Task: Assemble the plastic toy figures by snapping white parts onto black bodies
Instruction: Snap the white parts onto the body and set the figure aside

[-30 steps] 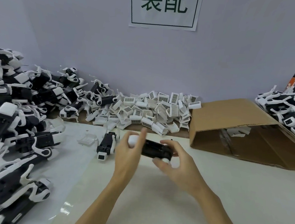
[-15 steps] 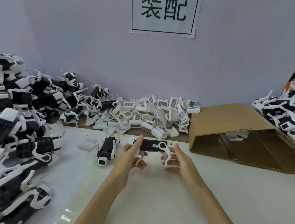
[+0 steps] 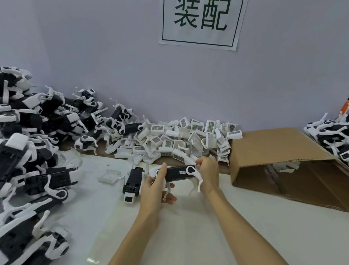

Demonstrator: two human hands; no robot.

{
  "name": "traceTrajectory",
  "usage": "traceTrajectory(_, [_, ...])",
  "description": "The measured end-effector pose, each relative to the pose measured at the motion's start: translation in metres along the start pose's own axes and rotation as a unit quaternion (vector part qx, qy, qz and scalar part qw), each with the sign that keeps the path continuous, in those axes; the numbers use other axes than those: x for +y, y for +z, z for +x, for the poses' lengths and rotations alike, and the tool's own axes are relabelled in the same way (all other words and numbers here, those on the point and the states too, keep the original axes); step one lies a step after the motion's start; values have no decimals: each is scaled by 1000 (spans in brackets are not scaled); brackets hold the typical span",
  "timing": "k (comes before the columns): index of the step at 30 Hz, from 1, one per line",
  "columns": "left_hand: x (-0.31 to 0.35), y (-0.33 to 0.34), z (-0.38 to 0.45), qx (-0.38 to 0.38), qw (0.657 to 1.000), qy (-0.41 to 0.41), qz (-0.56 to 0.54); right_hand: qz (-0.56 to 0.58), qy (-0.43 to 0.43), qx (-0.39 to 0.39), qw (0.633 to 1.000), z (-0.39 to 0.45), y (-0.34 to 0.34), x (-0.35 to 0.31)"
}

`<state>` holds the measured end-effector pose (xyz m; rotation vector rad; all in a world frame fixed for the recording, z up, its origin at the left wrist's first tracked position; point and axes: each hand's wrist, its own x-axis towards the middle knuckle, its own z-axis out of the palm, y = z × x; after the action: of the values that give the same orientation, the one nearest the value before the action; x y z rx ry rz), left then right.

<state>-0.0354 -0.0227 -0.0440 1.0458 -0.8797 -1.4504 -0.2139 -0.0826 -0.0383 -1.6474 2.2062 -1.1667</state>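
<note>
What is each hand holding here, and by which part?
The left hand grips the black toy body at its left end. The right hand is at its right end, fingers at a white piece by the pile.

Left hand (image 3: 154, 188) grips a black toy body (image 3: 176, 172) above the table (image 3: 266, 235); right hand (image 3: 207, 171) reaches the white parts pile (image 3: 181, 137). Another figure (image 3: 133, 181) lies beside.

the toy (image 3: 179, 173) in the hands is black with white legs, the loose parts (image 3: 190, 138) are white with black-striped grille patches, the box (image 3: 277, 149) is brown, the counter (image 3: 245, 233) off-white, the wall (image 3: 93, 40) pale lilac, and the sign (image 3: 201, 16) white with dark green characters.
</note>
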Motion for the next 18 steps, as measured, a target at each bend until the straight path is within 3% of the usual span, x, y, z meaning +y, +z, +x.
traceTrajectory(3, [2,0,1,-3,1000,-3,-1,183,83,31,979,3,-12,-9])
traceTrajectory(7, [1,3,1,-7,1000,-12,9,305,140,37,941,-5,-36,0])
traceTrajectory(9, [0,5,0,-11,1000,-12,23,401,175,17,899,-19,-50,9])
traceTrajectory(13, [-2,7,-5,-66,997,-1,36,579,236,-27,780,-56,-73,27])
traceTrajectory(18, [0,11,-22,-185,974,62,115,639,216,-33,737,-82,-92,36])
